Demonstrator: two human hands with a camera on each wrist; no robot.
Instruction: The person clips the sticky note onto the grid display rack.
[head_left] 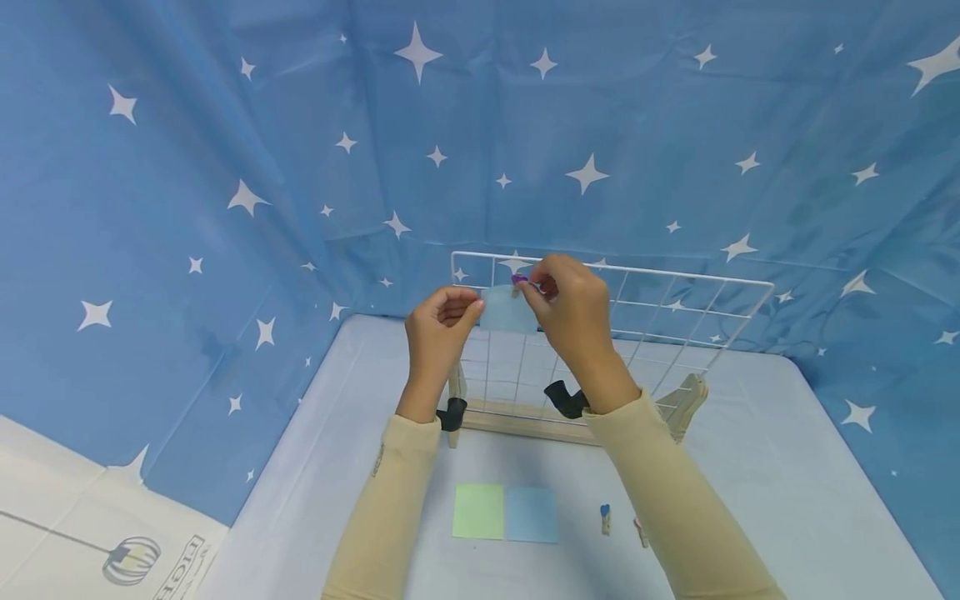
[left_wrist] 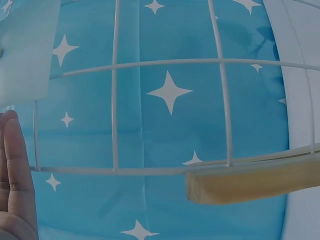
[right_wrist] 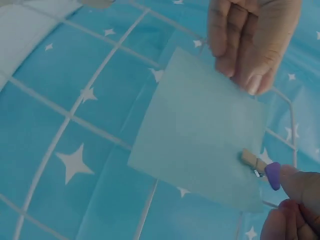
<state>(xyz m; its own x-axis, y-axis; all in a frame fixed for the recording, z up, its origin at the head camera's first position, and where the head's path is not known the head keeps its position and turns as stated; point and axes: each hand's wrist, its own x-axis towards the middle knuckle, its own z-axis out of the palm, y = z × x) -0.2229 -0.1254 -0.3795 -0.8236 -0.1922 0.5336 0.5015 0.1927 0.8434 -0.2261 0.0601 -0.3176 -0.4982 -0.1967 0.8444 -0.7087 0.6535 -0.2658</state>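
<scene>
A light blue square of paper (head_left: 501, 311) lies against the upper part of a white wire grid (head_left: 678, 310). The left hand (head_left: 441, 325) pinches its left edge between thumb and fingers. At the paper's top edge, the right hand (head_left: 576, 307) pinches a small wooden clothespin with a purple heart (head_left: 519, 280). In the right wrist view the clothespin's wooden tip (right_wrist: 251, 159) overlaps the paper near one edge. The left wrist view catches only the left fingers (left_wrist: 15, 165) and a corner of the paper (left_wrist: 27, 55).
Wooden feet (head_left: 682, 406) hold the grid up on a white table (head_left: 315, 517). Nearer the person lie a green paper square (head_left: 478, 512), another blue square (head_left: 532, 514), a blue-heart clothespin (head_left: 605, 518) and a red one (head_left: 641, 533) beside the right sleeve. A starry blue curtain (head_left: 480, 108) hangs behind.
</scene>
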